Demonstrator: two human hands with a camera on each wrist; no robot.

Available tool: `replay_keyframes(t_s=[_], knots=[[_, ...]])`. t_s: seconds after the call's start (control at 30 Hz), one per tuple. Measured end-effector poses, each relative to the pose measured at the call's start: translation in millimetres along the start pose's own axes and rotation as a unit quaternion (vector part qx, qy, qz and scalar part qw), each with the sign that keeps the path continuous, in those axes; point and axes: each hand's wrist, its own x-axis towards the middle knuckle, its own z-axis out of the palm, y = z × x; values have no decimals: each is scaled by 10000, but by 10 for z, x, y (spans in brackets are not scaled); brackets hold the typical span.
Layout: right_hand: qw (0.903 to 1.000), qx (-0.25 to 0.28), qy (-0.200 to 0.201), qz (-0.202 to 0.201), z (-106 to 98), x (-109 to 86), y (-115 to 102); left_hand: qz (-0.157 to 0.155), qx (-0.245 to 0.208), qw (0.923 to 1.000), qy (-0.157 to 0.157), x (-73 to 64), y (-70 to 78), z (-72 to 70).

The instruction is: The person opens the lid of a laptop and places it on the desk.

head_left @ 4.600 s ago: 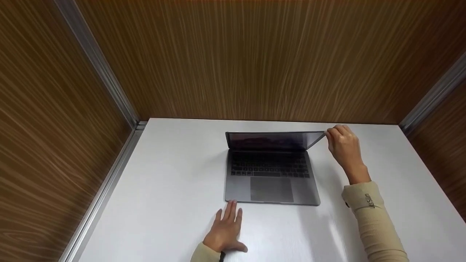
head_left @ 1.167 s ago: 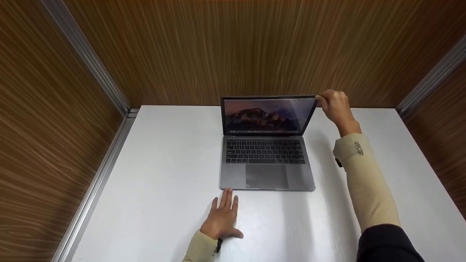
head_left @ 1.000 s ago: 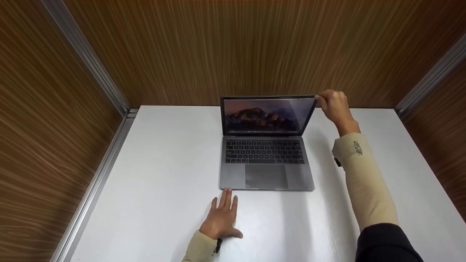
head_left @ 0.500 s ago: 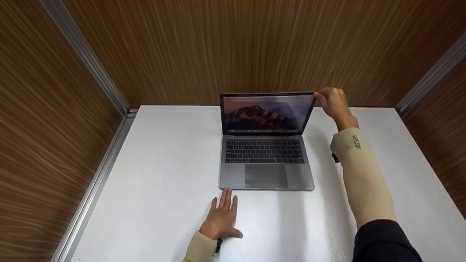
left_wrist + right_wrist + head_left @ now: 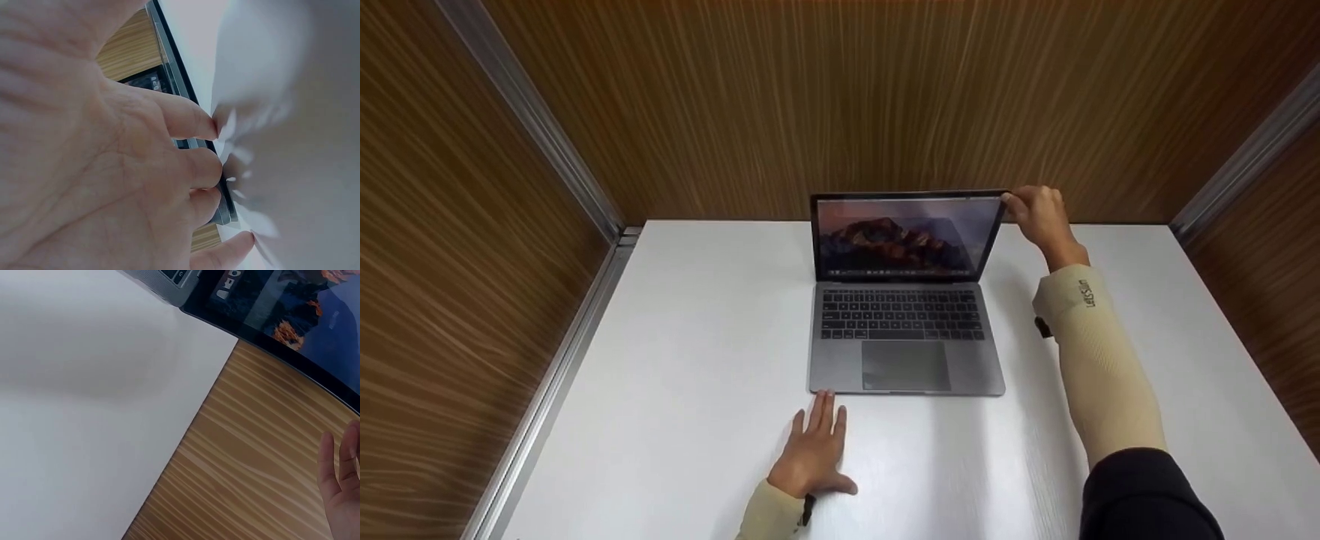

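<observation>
A grey laptop [image 5: 907, 367] stands unfolded on the white table, its lid [image 5: 814, 240] raised and its screen [image 5: 907, 236] lit with a mountain picture. My right hand [image 5: 1041, 216] pinches the lid's upper right corner, thumb on the screen side and other fingers behind. In the right wrist view only part of that hand [image 5: 343, 486] shows, beside the screen's edge. My left hand [image 5: 810, 454] lies spread on the table, fingertips against the base's front left edge. The left wrist view shows the palm [image 5: 107, 169] large, hiding most of the laptop.
The white table [image 5: 697, 337] ends at a wood-grain back wall [image 5: 840, 97], close behind the lid. Wood-grain panels with metal rails [image 5: 547, 131] close in the left and right sides.
My right hand has swung the lid up and back from a half-lowered tilt, most of it earlier and slightly more in the last second. My left hand has stayed at the front edge.
</observation>
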Motion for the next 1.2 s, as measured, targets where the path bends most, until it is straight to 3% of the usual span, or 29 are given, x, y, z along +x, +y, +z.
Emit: replay_keyframes(t_s=[0.73, 1.2], knots=[[9998, 68, -44, -171, 271, -102, 288, -31, 2, 10000, -29, -38, 31, -8], [9994, 281, -131, 151, 418, -164, 356, -5, 21, 10000, -24, -56, 28, -10]])
